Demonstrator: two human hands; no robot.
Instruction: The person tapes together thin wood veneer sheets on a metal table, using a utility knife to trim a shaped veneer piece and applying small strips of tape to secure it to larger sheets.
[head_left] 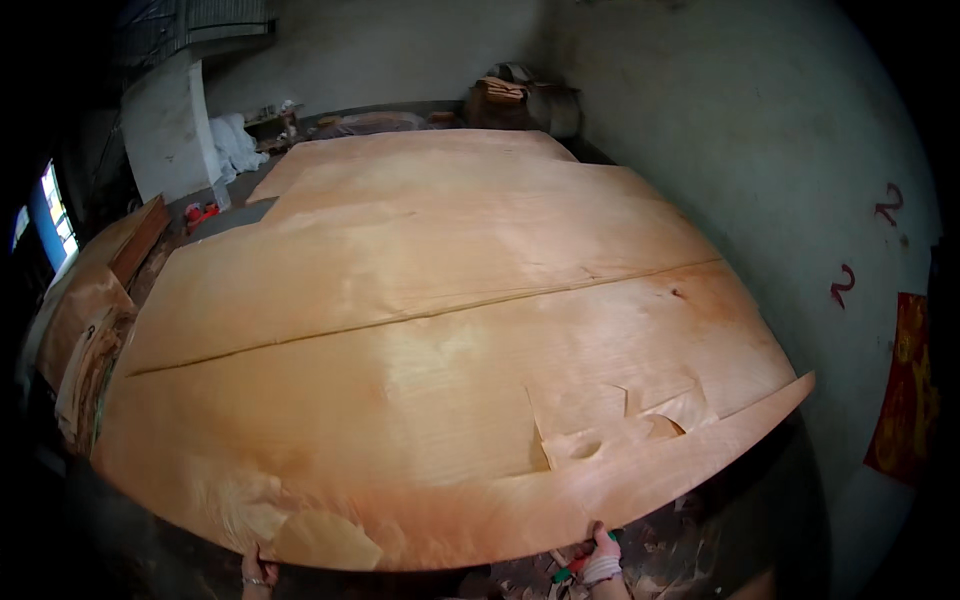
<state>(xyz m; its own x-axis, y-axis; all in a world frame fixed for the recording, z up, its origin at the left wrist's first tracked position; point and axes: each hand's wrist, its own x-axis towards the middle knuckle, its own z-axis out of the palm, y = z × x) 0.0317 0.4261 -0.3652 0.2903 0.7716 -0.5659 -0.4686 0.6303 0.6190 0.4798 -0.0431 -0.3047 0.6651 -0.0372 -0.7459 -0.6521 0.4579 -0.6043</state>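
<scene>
A wide, thin sheet of pale tan wood veneer [400, 430] lies in front of me, its near edge curving across the lower part of the view. My left hand [259, 570] pinches that edge at the left, thumb on top and the other fingers hidden beneath. Farther right, my right hand [603, 556], in a pale covering that leaves the thumb bare, grips the same edge. Beside it shows a small green and red thing [570, 571], too unclear to name. A long dark split crosses the veneer, and torn, lifted flaps [610, 435] stand near its right side.
More veneer sheets [400, 160] extend toward the back. Stacked wood pieces [95, 370] stand at the left. A grey wall [740, 130] runs along the right. Scraps [655, 560] litter the floor below the near edge. A bundle [520, 100] sits in the far corner.
</scene>
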